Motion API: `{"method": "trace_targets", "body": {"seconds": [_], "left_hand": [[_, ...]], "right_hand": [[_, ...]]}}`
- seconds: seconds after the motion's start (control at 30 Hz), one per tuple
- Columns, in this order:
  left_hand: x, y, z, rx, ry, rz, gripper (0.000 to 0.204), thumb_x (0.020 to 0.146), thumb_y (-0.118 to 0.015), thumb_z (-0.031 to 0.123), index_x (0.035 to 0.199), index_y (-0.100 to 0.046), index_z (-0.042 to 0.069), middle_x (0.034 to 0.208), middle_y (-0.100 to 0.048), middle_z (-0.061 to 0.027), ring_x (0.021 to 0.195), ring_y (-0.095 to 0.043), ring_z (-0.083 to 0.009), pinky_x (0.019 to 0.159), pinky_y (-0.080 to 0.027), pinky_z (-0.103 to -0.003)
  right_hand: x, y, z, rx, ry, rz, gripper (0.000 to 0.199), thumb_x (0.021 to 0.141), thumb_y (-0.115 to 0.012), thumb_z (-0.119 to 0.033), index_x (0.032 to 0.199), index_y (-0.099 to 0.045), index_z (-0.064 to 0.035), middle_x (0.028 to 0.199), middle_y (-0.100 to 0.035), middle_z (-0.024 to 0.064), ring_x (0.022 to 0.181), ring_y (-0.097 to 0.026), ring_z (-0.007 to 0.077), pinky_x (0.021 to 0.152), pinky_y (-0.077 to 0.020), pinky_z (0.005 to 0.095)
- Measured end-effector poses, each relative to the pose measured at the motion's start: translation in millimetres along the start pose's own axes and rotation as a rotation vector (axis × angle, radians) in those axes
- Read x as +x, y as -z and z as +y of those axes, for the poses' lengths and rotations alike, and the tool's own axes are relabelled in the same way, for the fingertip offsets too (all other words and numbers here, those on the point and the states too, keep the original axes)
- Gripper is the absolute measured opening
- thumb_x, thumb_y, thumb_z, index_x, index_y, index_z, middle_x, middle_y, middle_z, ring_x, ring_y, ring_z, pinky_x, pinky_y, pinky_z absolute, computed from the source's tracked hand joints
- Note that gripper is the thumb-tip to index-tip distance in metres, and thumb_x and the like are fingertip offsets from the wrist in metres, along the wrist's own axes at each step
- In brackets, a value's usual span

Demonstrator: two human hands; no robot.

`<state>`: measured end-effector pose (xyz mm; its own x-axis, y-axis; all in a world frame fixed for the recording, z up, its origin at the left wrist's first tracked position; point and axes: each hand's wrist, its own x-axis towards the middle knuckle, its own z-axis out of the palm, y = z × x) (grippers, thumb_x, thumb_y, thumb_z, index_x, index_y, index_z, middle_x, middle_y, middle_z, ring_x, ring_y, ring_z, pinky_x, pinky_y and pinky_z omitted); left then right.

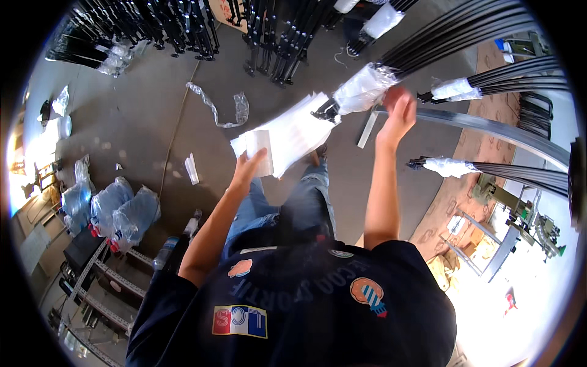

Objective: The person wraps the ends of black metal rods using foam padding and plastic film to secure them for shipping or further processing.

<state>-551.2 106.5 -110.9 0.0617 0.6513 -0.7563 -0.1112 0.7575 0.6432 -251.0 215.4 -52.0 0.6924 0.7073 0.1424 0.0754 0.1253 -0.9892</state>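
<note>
My left hand [249,164] is closed on the near end of a stack of thin white sheets [290,134], its fingers on a greyish-white folded piece at the edge. The far end of the stack meets the dark tips of a bundle of long black rods [452,40]. Clear plastic wrap [367,88] surrounds that bundle close to its tips. Beside the wrap, my right hand [398,113] is raised and smeared by motion. Whether its fingers grip anything cannot be made out.
More wrapped black rod bundles [452,90] jut in from the right, along a curved-looking metal rail [489,125]. Black metal parts [165,27] hang at the top. A plastic strip [226,116] lies on the floor. Large clear bottles [125,211] stand left, by a metal rack [101,281].
</note>
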Motion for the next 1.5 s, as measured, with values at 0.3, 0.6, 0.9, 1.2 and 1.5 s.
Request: {"method": "trace_targets", "body": {"seconds": [0.3,0.6,0.9,1.2,1.5], "left_hand": [[20,49,-74,-0.045,0.185,0.145,0.049,0.078,-0.060,0.036,0.106,-0.051,-0.003,0.091,-0.057,-0.0075,0.082,-0.055,-0.0143,0.073,-0.043,-0.029],[49,106,-102,-0.013,0.237,0.132,0.048,0.078,-0.060,0.038,0.105,-0.051,0.000,0.089,-0.055,-0.0049,0.083,-0.052,-0.0118,0.072,-0.042,-0.027],[71,137,-127,-0.030,0.278,0.120,0.049,0.078,-0.061,0.038,0.107,-0.049,0.001,0.093,-0.054,-0.0059,0.086,-0.050,-0.0127,0.074,-0.040,-0.028],[133,63,-177,0.071,0.325,0.080,0.062,0.073,-0.068,0.033,0.117,-0.038,0.001,0.100,-0.053,-0.0106,0.091,-0.051,-0.0162,0.076,-0.043,-0.031],[275,-36,-264,0.531,0.076,0.339,0.077,0.058,-0.075,0.039,0.116,-0.039,0.002,0.108,-0.044,-0.0207,0.100,-0.045,-0.0371,0.085,-0.039,-0.044]], "right_hand": [[-228,62,275,-0.776,-0.217,-0.820,0.015,0.072,-0.055,-0.006,0.087,-0.060,-0.0069,0.091,-0.059,0.0094,0.079,-0.060,0.0192,0.064,-0.0479,0.0293],[-275,-36,369,-1.143,0.608,-1.542,0.028,0.075,-0.051,-0.008,0.104,-0.051,-0.0070,0.111,-0.047,0.0111,0.111,-0.040,0.0243,0.095,-0.0265,0.0442],[-272,-31,374,-1.105,0.680,-1.619,0.011,0.078,-0.046,-0.008,0.085,-0.055,-0.0071,0.097,-0.052,0.0071,0.103,-0.045,0.0192,0.097,-0.0278,0.0403],[-218,18,249,-0.850,0.278,-1.594,0.031,0.071,-0.048,0.010,0.097,-0.050,-0.0052,0.071,-0.059,0.0065,0.076,-0.059,0.0220,0.095,-0.0309,0.0417],[-187,75,214,-0.855,-0.085,-1.218,0.011,0.078,-0.053,-0.004,0.086,-0.058,-0.0064,0.081,-0.061,0.0079,0.073,-0.056,0.0278,0.065,-0.0456,0.0341]]}}
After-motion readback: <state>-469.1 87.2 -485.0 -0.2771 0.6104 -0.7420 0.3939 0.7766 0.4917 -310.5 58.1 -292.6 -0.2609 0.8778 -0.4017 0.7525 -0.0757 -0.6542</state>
